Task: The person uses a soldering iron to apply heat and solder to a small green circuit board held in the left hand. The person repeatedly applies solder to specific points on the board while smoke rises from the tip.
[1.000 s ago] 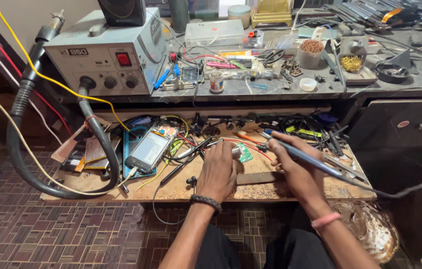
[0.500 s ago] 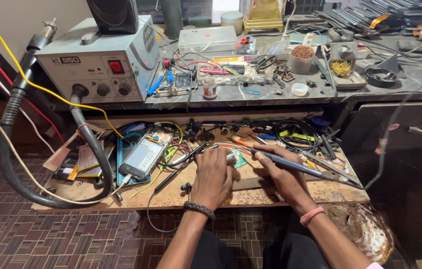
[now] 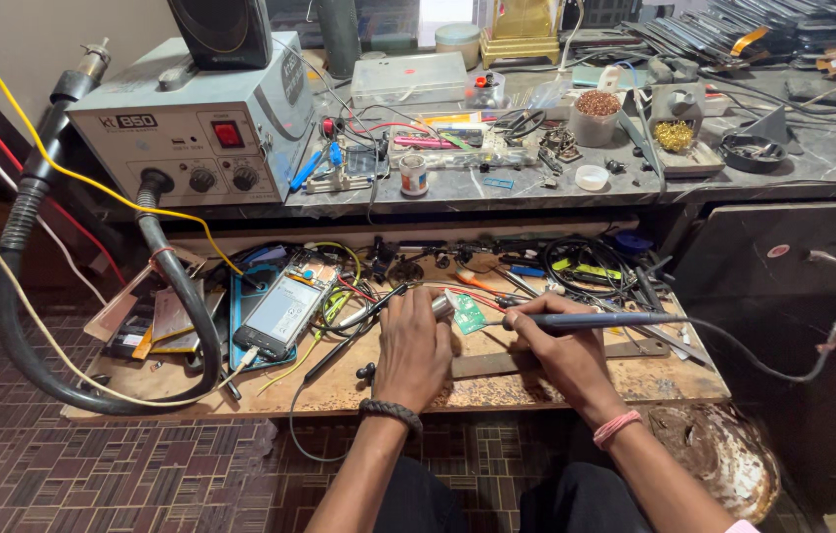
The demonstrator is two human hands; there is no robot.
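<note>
right hand (image 3: 558, 345) grips blue soldering iron (image 3: 596, 320), tip at small green circuit board (image 3: 467, 313) on wooden tray (image 3: 536, 390). left hand (image 3: 414, 345) curled on board's edge, fingers closed. phone (image 3: 279, 314) lies left.

Wooden shelf (image 3: 536, 387): phone (image 3: 279, 314), green board (image 3: 465, 312), metal bar (image 3: 536, 360), tangled wires (image 3: 576, 265). Dark counter (image 3: 783, 168) above: grey station (image 3: 191, 128), clear box (image 3: 408, 79), white jar (image 3: 414, 175), cup (image 3: 596, 116).

My left hand (image 3: 414, 347) hides part of the small green board (image 3: 465, 314). I can't see the blue tool's (image 3: 586, 320) tip.
</note>
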